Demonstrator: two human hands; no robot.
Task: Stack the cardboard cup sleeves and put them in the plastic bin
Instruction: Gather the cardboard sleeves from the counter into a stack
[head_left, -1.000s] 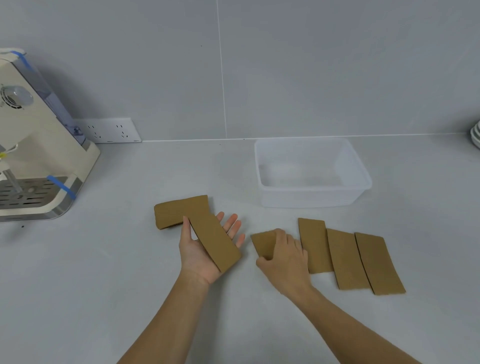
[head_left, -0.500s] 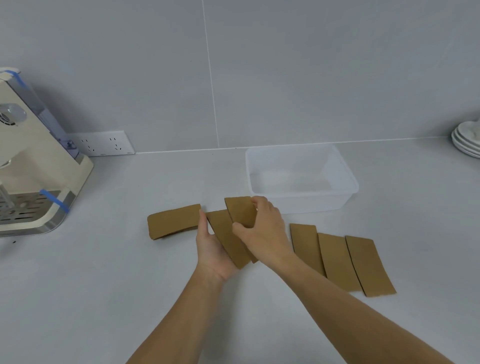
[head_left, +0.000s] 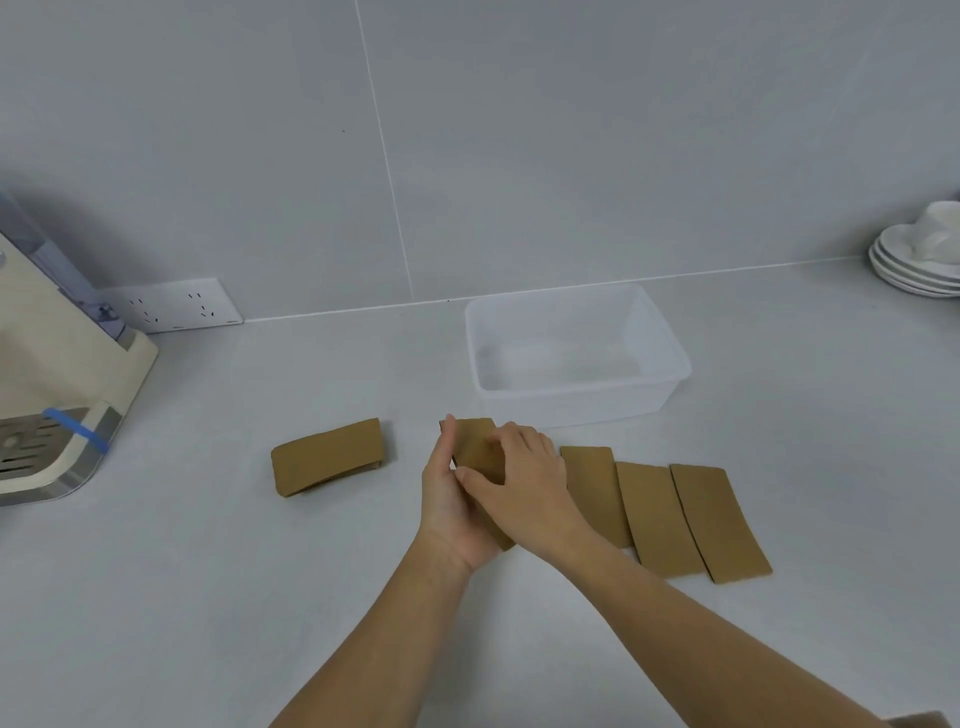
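Both hands press cardboard sleeves together just in front of the plastic bin.

The left hand (head_left: 451, 506) lies palm up under the held sleeves (head_left: 475, 451), thumb against their left edge, while the right hand (head_left: 519, 480) covers them from above, fingers curled over the top and thumb on the near side (how many sleeves are in the grip cannot be told, since the hands hide most of them). One more sleeve (head_left: 328, 456) lies flat and alone on the grey counter (head_left: 208, 597) to the left, well apart from the hands. Three sleeves (head_left: 660, 512) lie side by side to the right, edges touching or slightly overlapping, the nearest one just beside the right hand. The plastic bin (head_left: 571, 410) stands behind, near the wall, with nothing visible inside.
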